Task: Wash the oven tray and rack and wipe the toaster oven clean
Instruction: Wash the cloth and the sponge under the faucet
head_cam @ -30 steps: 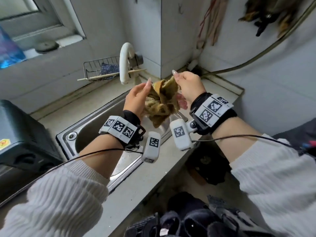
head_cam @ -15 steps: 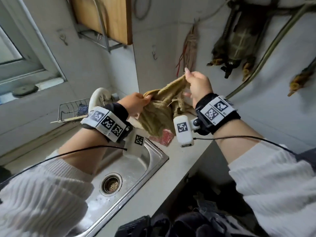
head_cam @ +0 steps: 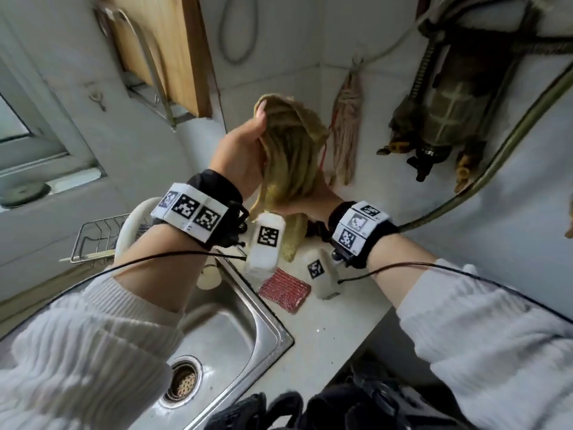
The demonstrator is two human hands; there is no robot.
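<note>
Head view: both hands hold a rag twisted upright above the counter beside the sink.
Left hand [head_cam: 245, 150] grips the top of the yellow-brown cloth [head_cam: 288, 156], fingers curled round the upper bunch; right hand [head_cam: 305, 204] clasps its lower part, fingers mostly hidden behind the fabric, tail hanging below. Cloth is held in the air over the counter corner, just past the sink [head_cam: 223, 330] rim, near the wall. Red scrub pad [head_cam: 284, 289] lies on the counter under it. Cloth looks soft, limp, probably damp and light; likely being wrung. Best held by the bunched ends, since loose folds would slip. Tray, rack and toaster oven not in view.
</note>
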